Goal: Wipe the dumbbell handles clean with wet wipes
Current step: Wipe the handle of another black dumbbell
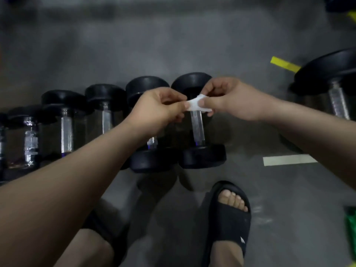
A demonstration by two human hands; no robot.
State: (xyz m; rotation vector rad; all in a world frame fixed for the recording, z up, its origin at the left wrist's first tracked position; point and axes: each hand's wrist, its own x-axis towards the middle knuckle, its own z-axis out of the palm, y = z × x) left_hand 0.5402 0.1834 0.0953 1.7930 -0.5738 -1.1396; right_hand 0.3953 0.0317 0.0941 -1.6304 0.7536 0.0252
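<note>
The grey gym floor carries a row of dumbbells. Above the end dumbbell of this row, the left hand and the right hand both pinch one small white wet wipe, thumb against fingers, and seem to pull it open. The wipe is in the air over this dumbbell's metal handle, not touching it. I judge that wiping here is not yet started. Whether the handles to its left are clean, I cannot tell. A bigger dumbbell lies well to its right.

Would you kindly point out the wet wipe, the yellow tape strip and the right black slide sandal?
wet wipe (193, 106): head view, its white middle.
yellow tape strip (284, 63): head view, middle of the strip.
right black slide sandal (229, 223): head view, its top strap.
</note>
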